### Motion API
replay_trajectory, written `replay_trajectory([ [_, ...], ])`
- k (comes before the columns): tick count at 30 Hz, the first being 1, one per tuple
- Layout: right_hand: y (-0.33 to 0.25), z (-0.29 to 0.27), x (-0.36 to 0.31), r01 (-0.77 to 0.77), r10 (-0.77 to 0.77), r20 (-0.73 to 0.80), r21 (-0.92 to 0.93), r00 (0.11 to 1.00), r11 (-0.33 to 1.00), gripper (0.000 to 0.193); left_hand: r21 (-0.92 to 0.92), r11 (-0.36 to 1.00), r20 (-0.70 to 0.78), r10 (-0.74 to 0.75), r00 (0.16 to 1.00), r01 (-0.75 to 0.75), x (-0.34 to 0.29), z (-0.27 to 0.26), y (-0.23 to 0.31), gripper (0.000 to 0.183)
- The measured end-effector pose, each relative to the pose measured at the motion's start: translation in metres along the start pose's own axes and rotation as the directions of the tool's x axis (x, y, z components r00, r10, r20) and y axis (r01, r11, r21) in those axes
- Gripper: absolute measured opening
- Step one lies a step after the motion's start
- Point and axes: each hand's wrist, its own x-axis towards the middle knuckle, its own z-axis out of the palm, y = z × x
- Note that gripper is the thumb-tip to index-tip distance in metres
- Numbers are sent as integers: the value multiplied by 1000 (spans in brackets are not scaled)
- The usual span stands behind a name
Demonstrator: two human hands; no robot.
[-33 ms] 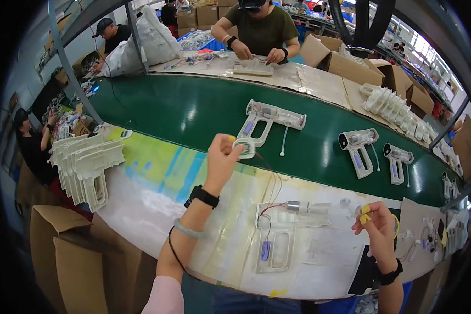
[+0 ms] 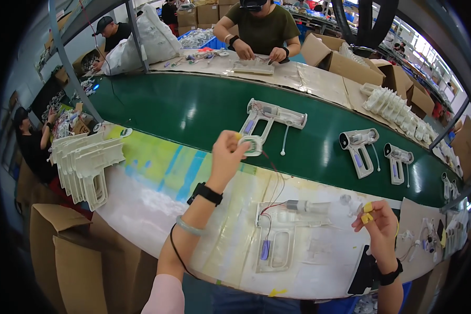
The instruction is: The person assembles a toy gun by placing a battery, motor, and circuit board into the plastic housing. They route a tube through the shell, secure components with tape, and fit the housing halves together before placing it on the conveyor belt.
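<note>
A green conveyor belt [image 2: 193,112] curves across the far side, beyond the pale tabletop [image 2: 157,209]. On the belt lies a white open gun-shaped housing [image 2: 269,123], its round end at the near edge. The left hand [image 2: 226,157] reaches far and pinches that round end, fingers clamped on it. Near the person, a second open housing [image 2: 277,238] with red wires lies flat on the tabletop. Just right of it, the right hand [image 2: 382,227] hovers with yellow-capped fingertips [image 2: 368,208] pinched together; what they grip is too small to tell.
</note>
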Motion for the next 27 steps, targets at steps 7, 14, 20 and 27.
replay_trajectory([
  [7, -55, 48, 47, 227, -154, 295, -234, 943, 945, 15, 242, 922, 661, -385, 644, 302, -7, 63, 45, 57],
  [14, -48, 76, 120, 348, -240, 384, -243, 892, 905, 16, -155, 800, 807, -236, 541, 580, -27, 51, 72, 49],
  [20, 8, 79, 177, 57, -51, 244, -15, 968, 998, 21, -354, 780, 542, -278, 793, 515, -16, 44, 43, 13],
  [27, 158, 65, 166, 342, -142, 320, -757, 937, 556, 43, -497, 628, 545, -311, 779, 599, -16, 44, 56, 7],
])
